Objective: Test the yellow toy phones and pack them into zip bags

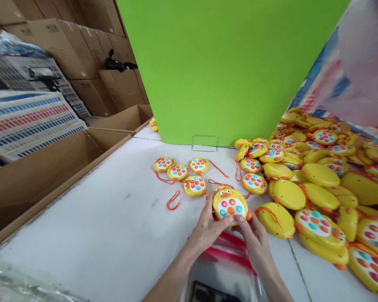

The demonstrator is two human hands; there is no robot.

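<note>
Between my two hands I hold a yellow duck-shaped button toy (228, 202), its face and coloured buttons turned up toward me. My left hand (209, 224) grips its left and lower side, thumb at the bottom edge. The fingers of my right hand (253, 233) wrap its lower right, with the thumb on or beside a lower button. Just beyond the held toy lie several loose duck toys (195, 186) with orange cords. A separate orange cord loop (174, 200) rests on the white table (113, 235).
A large heap of duck toys (318, 195) covers the right side. At the back stands a green board (227, 71) with a wire stand (204, 143). Open cardboard boxes (50, 167) line the left edge. Below my hands lies a clear red-edged bag (222, 268) with a dark phone-like object (211, 292).
</note>
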